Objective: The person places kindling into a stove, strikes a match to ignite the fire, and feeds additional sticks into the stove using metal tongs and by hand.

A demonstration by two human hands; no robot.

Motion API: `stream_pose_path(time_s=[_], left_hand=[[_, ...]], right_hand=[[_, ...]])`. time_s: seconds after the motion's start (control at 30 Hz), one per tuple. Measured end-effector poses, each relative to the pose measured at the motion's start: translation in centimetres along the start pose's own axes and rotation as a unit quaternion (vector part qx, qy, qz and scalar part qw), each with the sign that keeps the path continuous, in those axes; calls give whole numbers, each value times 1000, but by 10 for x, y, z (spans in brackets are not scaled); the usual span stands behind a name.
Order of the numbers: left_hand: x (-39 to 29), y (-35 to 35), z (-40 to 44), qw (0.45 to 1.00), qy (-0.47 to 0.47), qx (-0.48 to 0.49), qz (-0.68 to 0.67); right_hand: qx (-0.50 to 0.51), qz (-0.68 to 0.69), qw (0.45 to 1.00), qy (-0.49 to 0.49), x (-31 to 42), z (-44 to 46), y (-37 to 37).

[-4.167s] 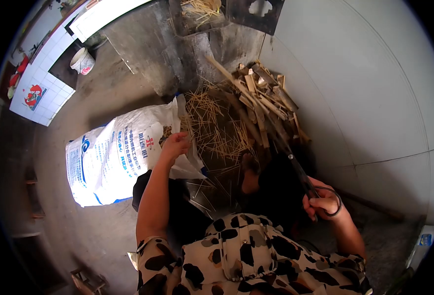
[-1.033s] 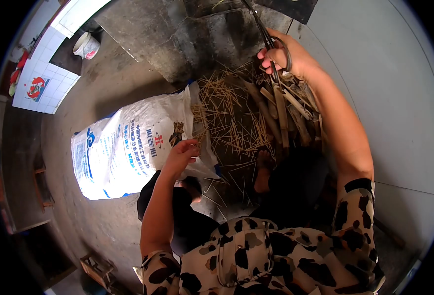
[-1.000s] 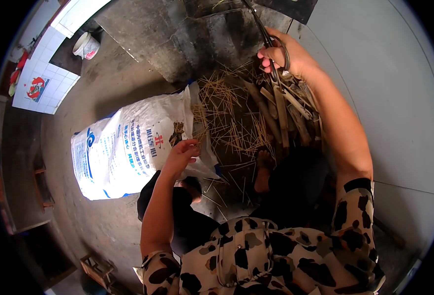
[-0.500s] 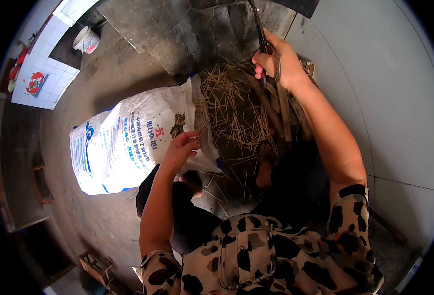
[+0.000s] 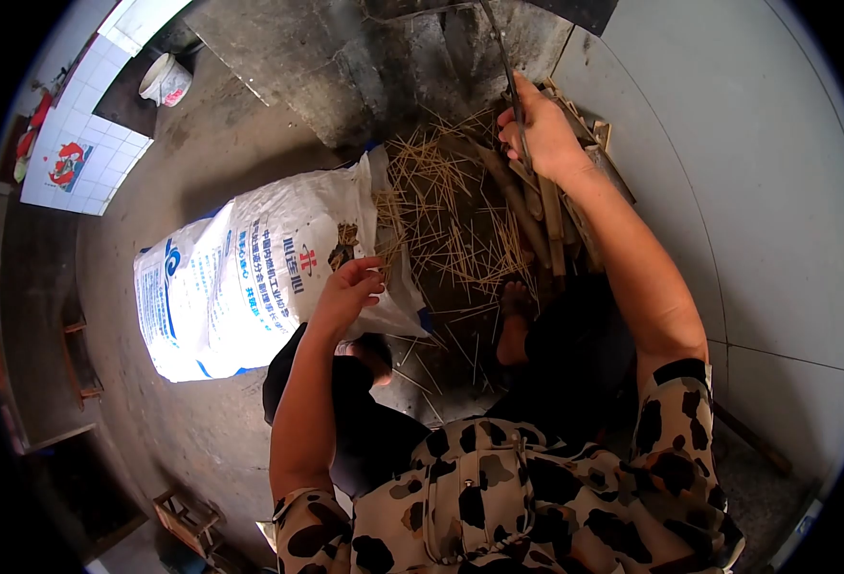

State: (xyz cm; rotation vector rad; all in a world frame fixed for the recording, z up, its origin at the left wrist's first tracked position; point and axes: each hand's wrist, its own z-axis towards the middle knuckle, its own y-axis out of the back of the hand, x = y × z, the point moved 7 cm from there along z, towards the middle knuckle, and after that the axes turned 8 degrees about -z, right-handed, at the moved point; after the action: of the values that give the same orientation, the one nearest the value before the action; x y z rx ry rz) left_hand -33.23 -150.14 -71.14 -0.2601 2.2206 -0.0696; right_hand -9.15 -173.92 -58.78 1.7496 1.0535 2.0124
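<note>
My right hand (image 5: 544,134) is closed around the handles of long dark metal tongs (image 5: 506,62), which point up toward the sooty surface at the top. Their far end runs out of view. My left hand (image 5: 348,290) hovers by the mouth of a white woven sack (image 5: 231,273) lying on its side. Its fingers are half bent and apart, with nothing visible in them. Dark, crumbly stuff shows at a gap (image 5: 344,251) in the sack beside that hand. Thin straw-like sticks (image 5: 441,196) lie scattered on the floor between my hands.
Split firewood (image 5: 548,215) is piled below my right hand, against the pale wall panel (image 5: 728,172). A sooty slab (image 5: 345,67) stands ahead. To the far left are a white bucket (image 5: 166,80) and a small wooden stool (image 5: 188,517). My bare foot (image 5: 515,298) is beside the sticks.
My right hand has moved slightly down and turned, so the tongs now show edge-on and their loop handles no longer appear. The left hand has barely moved.
</note>
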Motion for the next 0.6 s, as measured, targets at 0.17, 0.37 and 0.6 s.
stream_pose_path(time_s=[0.17, 0.37, 0.6], left_hand=[[-2, -1, 0, 1000, -1, 1, 10], [0, 0, 0, 1000, -4, 1, 6], [-2, -1, -1, 1000, 1, -11, 13]], right_hand=[[19, 1, 999, -32, -1, -9, -2], [93, 141, 982, -88, 13, -57, -4], [101, 172, 980, 9, -11, -151, -3]])
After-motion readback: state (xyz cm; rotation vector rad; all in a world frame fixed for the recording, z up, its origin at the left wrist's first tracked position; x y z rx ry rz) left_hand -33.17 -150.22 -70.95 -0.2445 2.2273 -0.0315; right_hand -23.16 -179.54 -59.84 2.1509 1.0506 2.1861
